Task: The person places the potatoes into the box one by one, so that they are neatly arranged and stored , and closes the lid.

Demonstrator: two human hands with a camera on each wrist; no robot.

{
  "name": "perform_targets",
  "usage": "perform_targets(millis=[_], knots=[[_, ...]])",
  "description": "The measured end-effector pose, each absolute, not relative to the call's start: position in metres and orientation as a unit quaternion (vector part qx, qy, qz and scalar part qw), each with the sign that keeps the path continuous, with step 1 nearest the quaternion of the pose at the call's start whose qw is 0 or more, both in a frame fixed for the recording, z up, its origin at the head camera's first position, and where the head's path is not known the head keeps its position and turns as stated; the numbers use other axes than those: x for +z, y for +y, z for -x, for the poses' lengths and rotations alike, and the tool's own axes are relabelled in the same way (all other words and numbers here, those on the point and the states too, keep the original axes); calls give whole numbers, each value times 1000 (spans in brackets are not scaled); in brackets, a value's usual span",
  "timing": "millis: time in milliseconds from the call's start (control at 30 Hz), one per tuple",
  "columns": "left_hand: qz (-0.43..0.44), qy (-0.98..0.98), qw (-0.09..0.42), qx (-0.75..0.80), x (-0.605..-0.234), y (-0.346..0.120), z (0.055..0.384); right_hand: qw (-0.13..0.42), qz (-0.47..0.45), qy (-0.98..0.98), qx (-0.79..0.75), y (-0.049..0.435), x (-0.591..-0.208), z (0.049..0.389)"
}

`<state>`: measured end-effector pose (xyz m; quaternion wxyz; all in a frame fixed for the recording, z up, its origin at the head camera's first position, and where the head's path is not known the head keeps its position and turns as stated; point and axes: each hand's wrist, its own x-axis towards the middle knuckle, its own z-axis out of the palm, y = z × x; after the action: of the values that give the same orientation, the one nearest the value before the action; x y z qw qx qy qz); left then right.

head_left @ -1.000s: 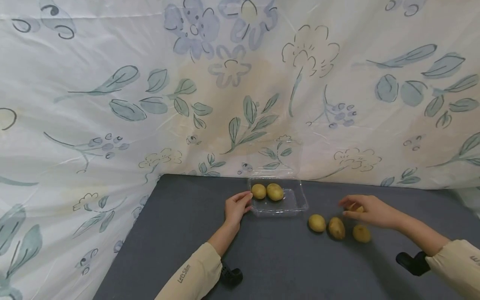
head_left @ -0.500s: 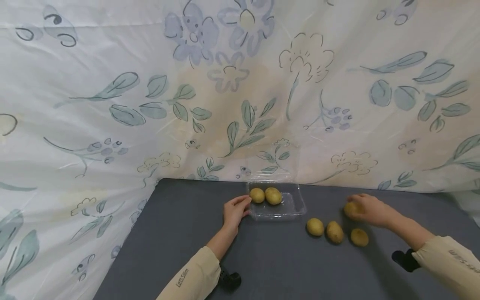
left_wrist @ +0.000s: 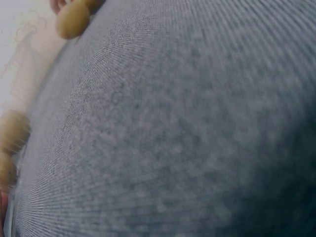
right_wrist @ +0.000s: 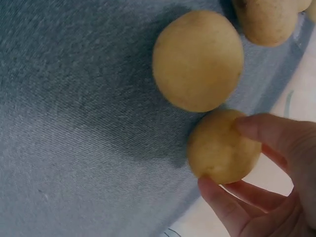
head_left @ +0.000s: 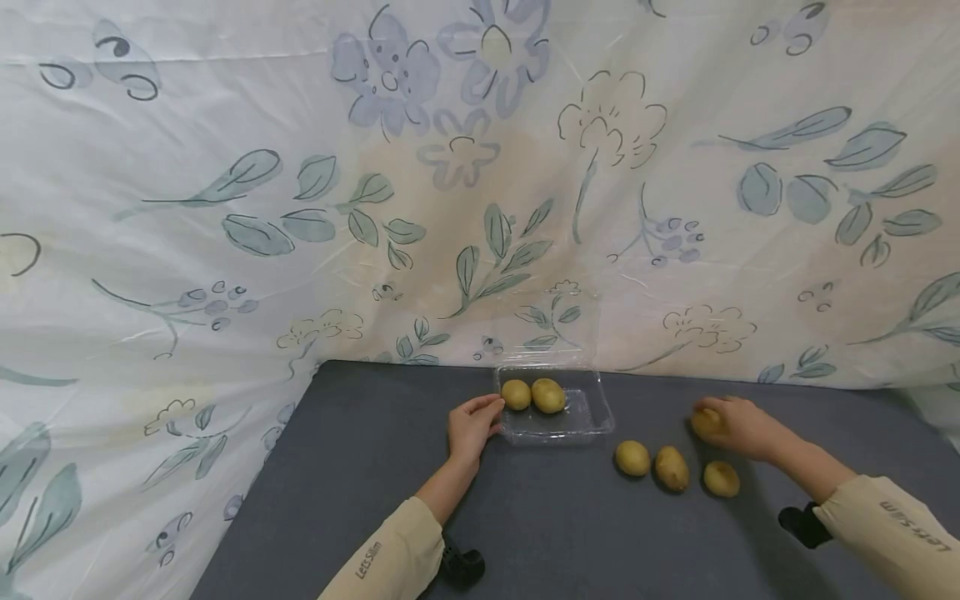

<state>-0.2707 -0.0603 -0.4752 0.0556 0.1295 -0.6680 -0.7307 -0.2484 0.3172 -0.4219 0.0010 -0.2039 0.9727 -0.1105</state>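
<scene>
Right wrist view shows your right hand (head_left: 744, 427) pinching one potato (right_wrist: 217, 150) between thumb and fingertips; whether it is lifted from the tabletop (head_left: 562, 525), I cannot tell. This narrow hold on a round skin could, I think, let it turn and slip if you press unevenly. One loose potato (head_left: 722, 479) lies just beside, and two more potatoes (head_left: 632, 458) lie nearer to the clear container (head_left: 579, 432). If you move low toward the left, your fingers could knock these and make them roll. Your left hand (head_left: 471, 429) has its fingers at the container's left wall; I cannot tell if they grip it or only touch. The plastic looks light, so with weak support a bump could slide it, shake the raised lid (head_left: 546, 325), or roll the two potatoes inside (head_left: 548, 396).
</scene>
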Motion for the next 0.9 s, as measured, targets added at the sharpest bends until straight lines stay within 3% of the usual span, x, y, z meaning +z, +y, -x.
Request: perform_targets(millis=[900], knots=[[-128,-660,51,-738,-476,-60,273,14,172,980,-104,311,-426,255]])
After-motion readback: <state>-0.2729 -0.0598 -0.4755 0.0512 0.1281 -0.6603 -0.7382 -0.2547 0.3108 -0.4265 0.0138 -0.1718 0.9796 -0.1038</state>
